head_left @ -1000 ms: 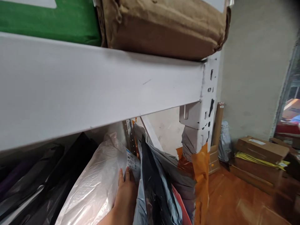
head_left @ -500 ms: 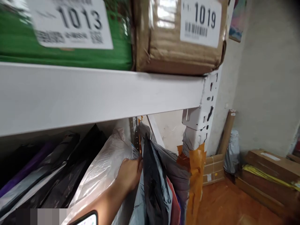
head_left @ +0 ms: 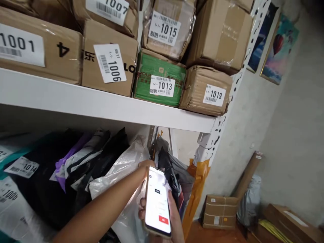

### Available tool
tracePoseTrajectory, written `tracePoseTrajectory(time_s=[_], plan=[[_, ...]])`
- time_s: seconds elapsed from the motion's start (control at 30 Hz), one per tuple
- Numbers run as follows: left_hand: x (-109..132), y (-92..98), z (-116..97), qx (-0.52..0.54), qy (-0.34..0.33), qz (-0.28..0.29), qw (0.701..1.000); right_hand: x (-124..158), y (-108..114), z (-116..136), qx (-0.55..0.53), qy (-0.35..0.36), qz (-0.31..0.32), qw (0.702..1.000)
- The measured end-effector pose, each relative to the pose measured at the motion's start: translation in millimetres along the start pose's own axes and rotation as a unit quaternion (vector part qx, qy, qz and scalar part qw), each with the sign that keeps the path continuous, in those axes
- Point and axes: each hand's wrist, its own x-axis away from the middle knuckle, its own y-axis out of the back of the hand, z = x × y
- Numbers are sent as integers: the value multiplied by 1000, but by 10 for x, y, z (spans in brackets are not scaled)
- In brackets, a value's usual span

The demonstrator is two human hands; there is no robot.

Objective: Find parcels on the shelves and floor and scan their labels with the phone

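One phone: held in right hand, below the shelf's right end.
Left hand: at white bag; fingers hidden, cannot tell grip.
Green box: shelf's front edge.

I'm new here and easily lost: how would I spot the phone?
Find the white shelf beam, then look below to the right hand. It holds the phone; a lit screen with a red block sets it apart from nearby plastic parcels.
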Motion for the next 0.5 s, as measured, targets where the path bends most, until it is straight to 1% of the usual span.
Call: tracePoseTrajectory(time_s=[0.07,0.1,0.17,0.23,0.33,0.43,0.5], plan=[[-30,65,-55,-18,42,61,997,85,3,30,-81,-29,5,996],[-30,101,-75,-28,54,81,995,136,9,60,-95,-33,3,995],[10,174,-94,-48,60,88,993,236,21,123,-110,-34,-10,993],[101,257,-77,-68,51,75,994,314,22,166,-119,-37,-25,992],[290,411,22,-101,35,41,993,377,8,190,-135,-35,-19,990],[481,564,184,-131,18,-12,991,383,16,181,-131,-26,-6,991],[581,619,300,-143,-13,-54,988,363,54,132,-95,-25,-9,995]])
